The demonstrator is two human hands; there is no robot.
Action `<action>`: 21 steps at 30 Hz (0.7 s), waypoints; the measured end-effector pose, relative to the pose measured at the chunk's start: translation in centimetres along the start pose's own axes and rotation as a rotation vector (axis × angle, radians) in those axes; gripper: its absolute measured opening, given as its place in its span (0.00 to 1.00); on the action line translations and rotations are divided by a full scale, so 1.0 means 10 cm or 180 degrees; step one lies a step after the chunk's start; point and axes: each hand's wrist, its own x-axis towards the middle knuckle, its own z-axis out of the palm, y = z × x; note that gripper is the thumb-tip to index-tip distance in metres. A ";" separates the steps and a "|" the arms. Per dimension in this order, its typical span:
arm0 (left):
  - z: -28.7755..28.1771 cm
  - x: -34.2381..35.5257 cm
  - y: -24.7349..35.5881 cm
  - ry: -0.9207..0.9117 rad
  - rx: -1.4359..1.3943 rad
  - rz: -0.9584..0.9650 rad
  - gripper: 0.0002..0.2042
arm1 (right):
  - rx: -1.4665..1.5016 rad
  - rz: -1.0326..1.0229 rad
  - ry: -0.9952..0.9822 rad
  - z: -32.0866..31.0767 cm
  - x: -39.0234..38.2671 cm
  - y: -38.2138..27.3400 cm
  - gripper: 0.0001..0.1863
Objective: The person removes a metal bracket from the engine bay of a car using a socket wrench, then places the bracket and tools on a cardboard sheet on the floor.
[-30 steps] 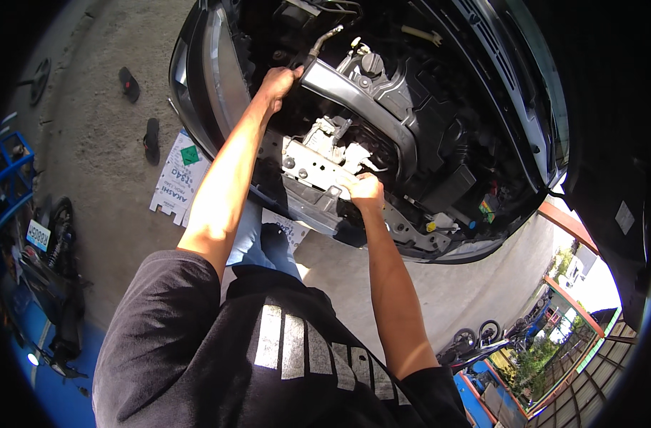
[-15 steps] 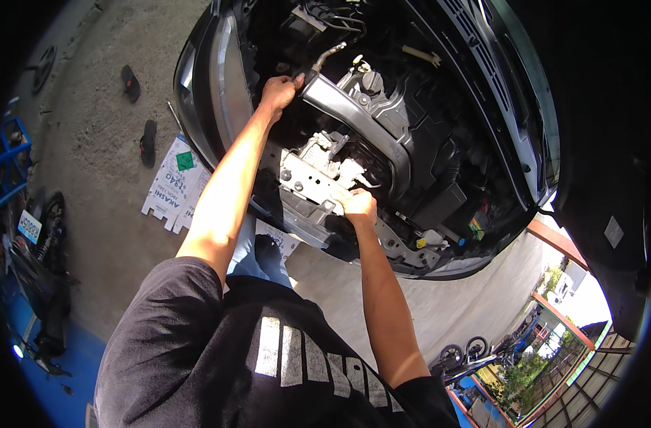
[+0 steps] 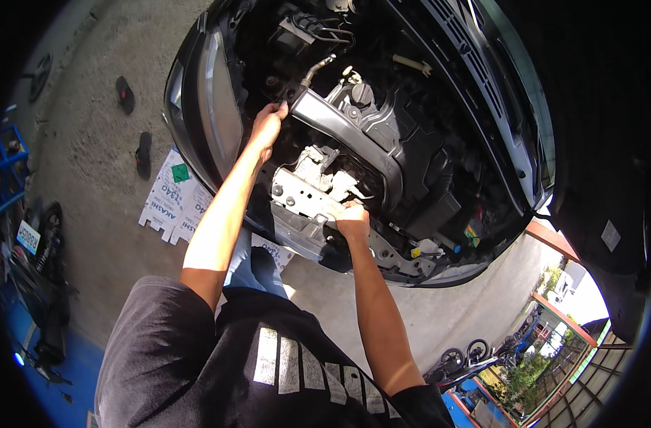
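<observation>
The open engine bay of a dark car lies before me. My left hand (image 3: 268,127) is closed, its fingertips at the dark end of a grey, pipe-shaped air duct (image 3: 340,127). That duct bends down at its right end beside the black engine cover (image 3: 422,132). My right hand (image 3: 352,220) has its fingers curled over the edge of the pale metal front panel (image 3: 304,194). The undersides of its fingers are hidden. Between the hands sit light metal engine parts (image 3: 318,165). Left of my left hand is the headlight (image 3: 215,89).
Above, the raised hood (image 3: 597,178) fills the right side. Flattened cardboard (image 3: 170,203) lies by the bumper, with two dark sandals (image 3: 144,155) near it. A motorcycle (image 3: 43,278) stands at left; more motorcycles (image 3: 475,349) are at lower right.
My left hand has shifted slightly toward me at the duct's end. My right hand stays on the front panel. The view has moved a little, so the car sits lower and further left.
</observation>
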 end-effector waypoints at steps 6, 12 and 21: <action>0.04 -0.16 -0.13 0.0197 -0.0559 0.0088 0.16 | -0.0047 0.0108 0.0025 -0.04 -0.02 -0.07 0.33; 0.09 0.05 -0.12 0.0515 -0.0083 0.0155 0.13 | 0.0053 0.0425 -0.0119 -0.15 -0.05 -0.20 0.30; -0.06 0.30 -0.02 -0.0131 -0.0002 -0.0263 0.22 | 0.0063 0.0145 0.0063 -0.04 -0.05 -0.06 0.24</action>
